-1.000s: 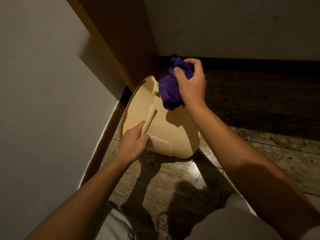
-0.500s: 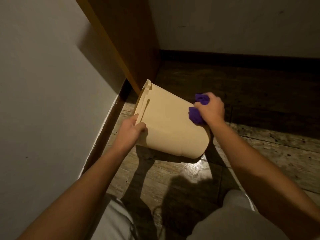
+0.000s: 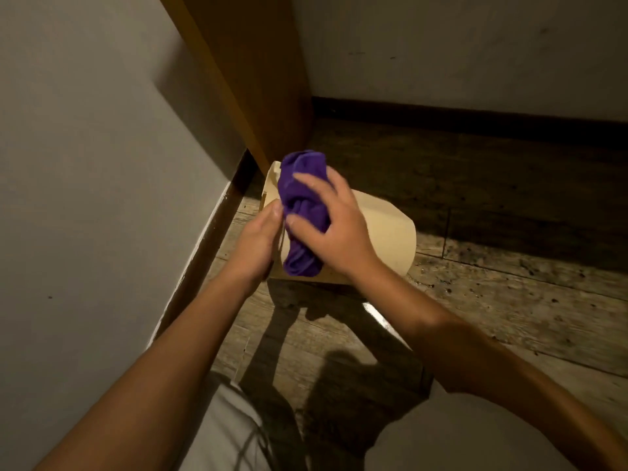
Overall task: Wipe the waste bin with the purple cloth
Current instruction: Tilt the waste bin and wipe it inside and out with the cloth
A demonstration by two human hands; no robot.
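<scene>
A beige plastic waste bin (image 3: 384, 232) lies tipped on its side on the wooden floor, its rim end toward the left wall. My left hand (image 3: 256, 236) holds the bin near its rim. My right hand (image 3: 334, 226) grips a bunched purple cloth (image 3: 302, 202) and presses it against the bin's outer wall near the rim, right beside my left hand. Much of the bin's rim is hidden behind the cloth and both hands.
A white wall with a dark skirting board (image 3: 207, 239) runs along the left. A brown wooden panel (image 3: 251, 79) stands in the corner just behind the bin. Worn floorboards (image 3: 509, 300) stretch to the right. My knees in light trousers (image 3: 441, 433) are at the bottom.
My right hand has carried the cloth from the bin's right side, near its base, across to the rim end beside my left hand. The bin has rolled a little.
</scene>
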